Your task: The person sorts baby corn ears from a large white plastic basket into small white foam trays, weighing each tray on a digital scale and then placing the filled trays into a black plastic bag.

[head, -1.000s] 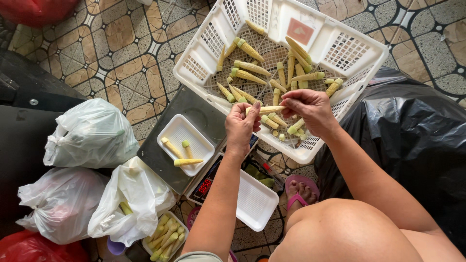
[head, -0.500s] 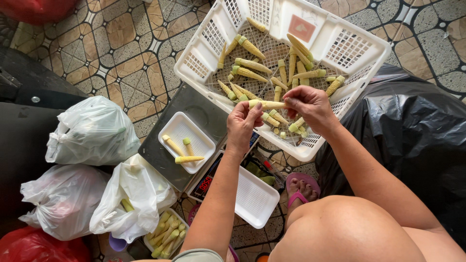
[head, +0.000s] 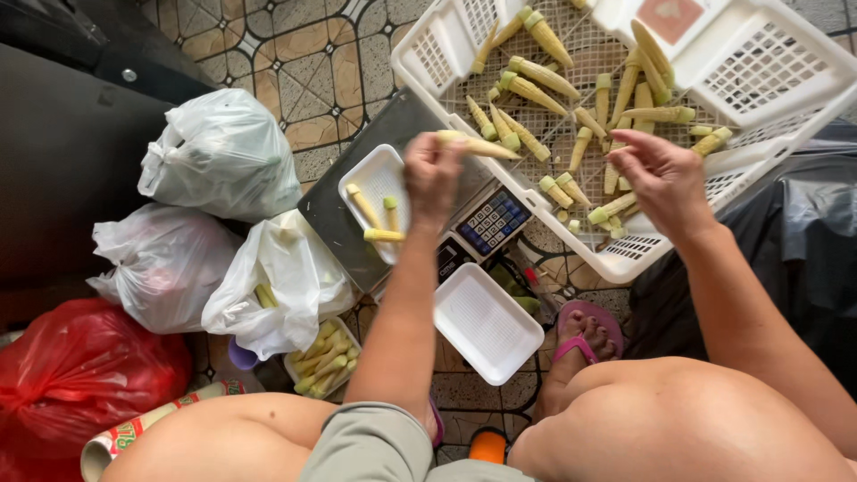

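My left hand (head: 431, 174) is closed around a pale baby corn (head: 482, 146) and holds it above the scale (head: 344, 228), near the small white tray (head: 370, 178) that carries three baby corn pieces. My right hand (head: 661, 174) hovers with spread fingers over the white plastic basket (head: 786, 80), which holds several baby corns. It grips nothing. An empty white foam tray (head: 486, 323) lies on the floor below the scale's keypad (head: 493, 220).
Three white plastic bags (head: 219, 165) and a red bag (head: 76, 375) sit at the left. A tray of baby corn (head: 323, 359) lies by my left knee. Black plastic sheet (head: 803, 241) covers the right. My foot in a pink sandal (head: 585, 332) rests near the foam tray.
Both hands held one baby corn over the basket edge. My left hand has now carried it left toward the tray on the scale, and my right hand has let go and opened.
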